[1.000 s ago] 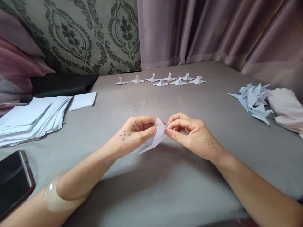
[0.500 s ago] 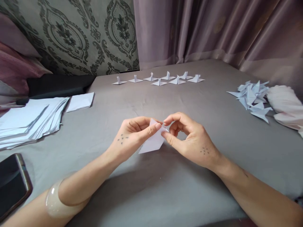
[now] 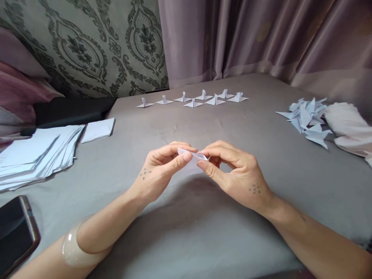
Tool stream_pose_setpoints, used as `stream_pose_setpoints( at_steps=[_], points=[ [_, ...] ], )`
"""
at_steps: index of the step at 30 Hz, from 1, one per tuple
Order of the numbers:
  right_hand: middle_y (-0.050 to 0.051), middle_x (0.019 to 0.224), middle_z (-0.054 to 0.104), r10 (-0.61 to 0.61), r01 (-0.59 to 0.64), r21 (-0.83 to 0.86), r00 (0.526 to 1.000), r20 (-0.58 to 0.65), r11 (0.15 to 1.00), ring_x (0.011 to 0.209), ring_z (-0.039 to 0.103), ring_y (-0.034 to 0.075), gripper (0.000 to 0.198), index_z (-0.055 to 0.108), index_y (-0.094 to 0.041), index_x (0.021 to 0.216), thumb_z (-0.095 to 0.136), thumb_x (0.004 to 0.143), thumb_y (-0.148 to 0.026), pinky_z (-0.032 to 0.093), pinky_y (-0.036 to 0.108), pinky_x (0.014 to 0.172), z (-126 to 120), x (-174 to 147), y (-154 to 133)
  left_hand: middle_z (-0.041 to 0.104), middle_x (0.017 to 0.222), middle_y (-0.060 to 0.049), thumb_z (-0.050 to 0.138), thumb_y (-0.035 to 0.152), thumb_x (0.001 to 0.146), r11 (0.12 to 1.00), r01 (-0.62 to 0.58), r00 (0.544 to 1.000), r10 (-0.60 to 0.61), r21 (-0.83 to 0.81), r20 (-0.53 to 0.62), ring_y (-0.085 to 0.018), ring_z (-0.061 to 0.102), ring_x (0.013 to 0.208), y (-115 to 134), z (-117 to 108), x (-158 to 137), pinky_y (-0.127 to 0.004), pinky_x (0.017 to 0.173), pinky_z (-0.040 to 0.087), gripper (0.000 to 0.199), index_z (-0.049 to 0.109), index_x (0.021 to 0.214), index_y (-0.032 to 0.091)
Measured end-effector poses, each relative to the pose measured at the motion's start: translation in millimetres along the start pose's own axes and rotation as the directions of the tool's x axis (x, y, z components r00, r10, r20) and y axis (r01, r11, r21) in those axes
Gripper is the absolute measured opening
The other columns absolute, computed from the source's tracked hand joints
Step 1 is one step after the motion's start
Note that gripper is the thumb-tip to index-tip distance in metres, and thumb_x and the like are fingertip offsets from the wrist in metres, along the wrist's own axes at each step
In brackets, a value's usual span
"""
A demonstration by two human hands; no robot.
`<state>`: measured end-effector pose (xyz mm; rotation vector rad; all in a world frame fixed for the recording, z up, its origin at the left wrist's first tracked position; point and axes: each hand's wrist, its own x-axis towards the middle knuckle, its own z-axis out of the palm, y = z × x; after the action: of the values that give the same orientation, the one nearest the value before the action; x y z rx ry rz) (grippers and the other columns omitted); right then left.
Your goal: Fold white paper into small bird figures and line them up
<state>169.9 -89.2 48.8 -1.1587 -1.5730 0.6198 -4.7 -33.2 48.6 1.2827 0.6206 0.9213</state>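
A small piece of folded white paper [image 3: 192, 164] is held up between both hands, over the middle of the grey cloth. My left hand [image 3: 162, 166] pinches its left part between thumb and fingers. At the paper's right corner, the thumb and fingers of my right hand [image 3: 236, 172] are closed on a folded edge. Part of the paper is hidden behind the fingers, and its lower portion looks faint and blurred.
Several folded paper figures [image 3: 193, 103] stand in rows at the back. To the right, a pile of folded paper pieces [image 3: 309, 116] lies beside a pale cloth [image 3: 347, 126]. At left are paper stacks [image 3: 43, 151], a smaller paper stack [image 3: 98, 130] and a phone [image 3: 17, 236].
The folded paper has tilted, so its lower flap shows less and its upper folded edge faces me. My right fingers have closed in on its right corner. The view has shifted slightly.
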Motion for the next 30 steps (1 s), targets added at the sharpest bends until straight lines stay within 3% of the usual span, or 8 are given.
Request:
stream_pose_setpoints(
  at_steps=[7, 17, 22, 30],
  points=[
    [0.000, 0.081, 0.064, -0.040, 0.040, -0.004, 0.999, -0.015, 0.999, 0.066, 0.056, 0.009, 0.007, 0.069, -0.020, 0.089, 0.064, 0.084, -0.018, 0.048, 0.025, 0.061, 0.0, 0.3, -0.1, 0.065, 0.091, -0.002, 0.069, 0.023, 0.083, 1.000, -0.002, 1.000, 0.002, -0.023, 0.003, -0.013, 0.057, 0.089, -2.9, -0.3, 1.1, -0.025, 0.082, 0.047, 0.009, 0.077, 0.086, 0.024],
    [0.001, 0.082, 0.064, 0.068, -0.068, 0.003, 0.998, -0.001, 0.998, 0.069, 0.059, 0.012, 0.005, 0.068, -0.023, 0.087, 0.064, 0.084, -0.022, 0.050, 0.027, 0.062, -1.2, 0.6, -1.3, 0.069, 0.092, -0.002, 0.071, 0.024, 0.081, 0.999, 0.042, 0.999, -0.043, -0.028, -0.032, -0.015, 0.060, 0.090, -0.2, 1.8, 1.4, -0.027, 0.083, 0.046, 0.006, 0.077, 0.083, 0.023],
    [-0.001, 0.082, 0.064, 0.119, -0.119, 0.016, 0.993, -0.025, 0.993, 0.062, 0.055, 0.009, 0.016, 0.065, -0.023, 0.096, 0.069, 0.081, -0.026, 0.051, 0.026, 0.063, 0.1, -0.6, -1.0, 0.072, 0.085, -0.003, 0.070, 0.029, 0.082, 0.970, 0.171, 0.984, -0.178, -0.171, -0.028, -0.014, 0.063, 0.078, 0.1, -0.2, 2.3, -0.025, 0.072, 0.047, 0.011, 0.075, 0.088, 0.021],
    [0.000, 0.084, 0.067, 0.158, -0.169, 0.102, 0.981, 0.108, 0.980, 0.065, 0.057, 0.010, 0.019, 0.067, -0.022, 0.098, 0.069, 0.080, -0.029, 0.052, 0.026, 0.064, -3.0, -0.6, -5.4, 0.069, 0.083, -0.004, 0.070, 0.030, 0.082, 0.871, 0.354, 0.915, -0.398, -0.340, -0.067, -0.015, 0.066, 0.076, -2.6, -3.9, 7.8, -0.023, 0.066, 0.051, 0.024, 0.069, 0.103, 0.019]
  ],
)
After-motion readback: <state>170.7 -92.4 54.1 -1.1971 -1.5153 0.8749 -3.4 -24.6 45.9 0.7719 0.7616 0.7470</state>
